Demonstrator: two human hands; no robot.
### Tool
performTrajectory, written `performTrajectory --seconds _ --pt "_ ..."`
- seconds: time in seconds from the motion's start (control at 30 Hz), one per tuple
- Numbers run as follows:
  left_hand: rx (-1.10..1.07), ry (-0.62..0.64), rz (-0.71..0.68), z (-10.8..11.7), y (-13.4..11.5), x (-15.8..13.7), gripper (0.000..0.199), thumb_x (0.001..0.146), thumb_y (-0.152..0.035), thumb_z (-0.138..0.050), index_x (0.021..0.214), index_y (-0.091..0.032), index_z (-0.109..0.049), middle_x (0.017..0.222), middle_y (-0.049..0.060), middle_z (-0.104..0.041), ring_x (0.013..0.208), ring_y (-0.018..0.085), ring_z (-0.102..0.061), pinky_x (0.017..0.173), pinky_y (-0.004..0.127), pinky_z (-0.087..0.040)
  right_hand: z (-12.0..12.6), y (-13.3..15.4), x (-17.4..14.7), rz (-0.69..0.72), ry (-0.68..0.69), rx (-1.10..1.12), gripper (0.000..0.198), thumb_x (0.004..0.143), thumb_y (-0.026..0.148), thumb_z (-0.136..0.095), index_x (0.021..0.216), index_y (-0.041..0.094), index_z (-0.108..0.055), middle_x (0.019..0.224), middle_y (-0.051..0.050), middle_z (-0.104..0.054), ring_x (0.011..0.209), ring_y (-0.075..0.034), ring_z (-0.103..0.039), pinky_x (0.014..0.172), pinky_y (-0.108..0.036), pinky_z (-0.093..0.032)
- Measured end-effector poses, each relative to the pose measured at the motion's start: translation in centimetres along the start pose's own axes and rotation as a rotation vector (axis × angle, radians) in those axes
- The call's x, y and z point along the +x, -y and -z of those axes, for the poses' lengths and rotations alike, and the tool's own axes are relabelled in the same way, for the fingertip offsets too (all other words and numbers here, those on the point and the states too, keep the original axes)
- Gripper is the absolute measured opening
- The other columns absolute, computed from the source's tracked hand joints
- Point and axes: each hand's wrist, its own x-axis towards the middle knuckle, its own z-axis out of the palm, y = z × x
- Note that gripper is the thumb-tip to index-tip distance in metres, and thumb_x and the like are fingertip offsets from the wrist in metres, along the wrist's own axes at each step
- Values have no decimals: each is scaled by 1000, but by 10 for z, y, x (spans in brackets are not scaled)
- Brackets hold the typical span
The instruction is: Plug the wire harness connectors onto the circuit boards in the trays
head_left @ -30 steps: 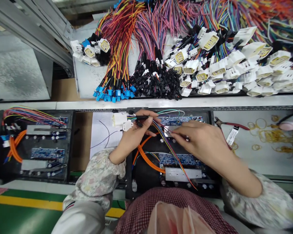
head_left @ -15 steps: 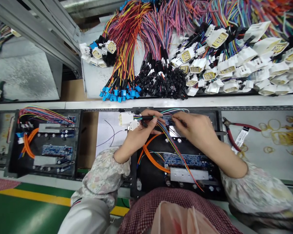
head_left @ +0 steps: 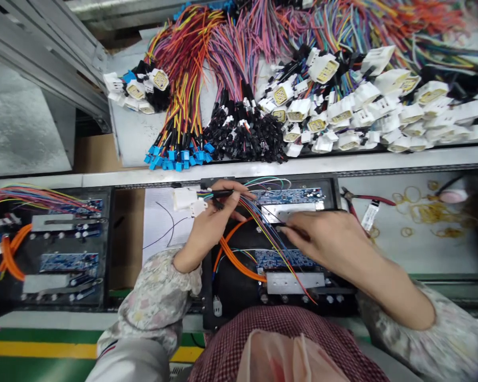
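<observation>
Above a green floor (head_left: 43,370) with a yellow stripe (head_left: 40,349), a smooth grey metal shelf (head_left: 133,138) carries tangled coloured wires (head_left: 183,58) ending in boxy plastic plugs (head_left: 340,112). In the head view, over a flat black tray (head_left: 239,294) of blue circuit boards (head_left: 289,196), the left hand (head_left: 205,228) has its fingers closed around a multicoloured wire bundle (head_left: 274,241) with a white plug (head_left: 185,199), while the right hand (head_left: 326,233) pinches a thin dark wire (head_left: 271,215) beside it.

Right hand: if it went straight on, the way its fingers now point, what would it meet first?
The right hand would probably meet the coloured wires first, then perhaps the left hand, though depth is unclear.
</observation>
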Motion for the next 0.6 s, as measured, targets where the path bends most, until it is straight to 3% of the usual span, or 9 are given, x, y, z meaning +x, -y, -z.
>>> performTrajectory --seconds 0.07,0.17,0.27,0.4,0.6 --pt "-14 -29 9 0 1 1 16 92 -36 -64 97 -21 -64 100 4 -72 83 15 -71 58 20 -61 1 -10 -5 -114 -66 -15 44 97 48 -47 66 23 -65 54 -1 -62 45 -15 -52 49 -30 -25" --pt "-37 -33 34 -3 3 2 20 90 -38 -67 99 -21 -64 94 3 -72 77 14 -71 56 20 -61 -5 -28 0 -320 -238 61 38 95 50 -49 79 22 -70 63 -2 -67 51 -16 -57 53 -29 -32" --pt "-70 -12 27 -6 2 2 21 90 -38 -67 100 -21 -62 86 3 -72 76 14 -70 56 19 -60 -16 -39 10 -308 -181 145 29 94 40 -50 99 23 -72 81 -4 -75 63 -18 -65 60 -30 -39" --pt "-75 0 6 -6 2 1 20 89 -37 -67 100 -21 -62 90 3 -72 80 15 -70 58 20 -60 -26 -41 17 -305 -132 118 31 95 39 -47 100 23 -73 83 -5 -75 66 -21 -66 62 -32 -40" --pt "-10 -13 36 -5 1 0 20 92 -37 -64 102 -21 -61 93 3 -75 59 9 -65 56 19 -57 -28 -44 21 -319 -125 120 30 94 38 -48 101 23 -73 85 -6 -76 69 -21 -67 63 -32 -41"
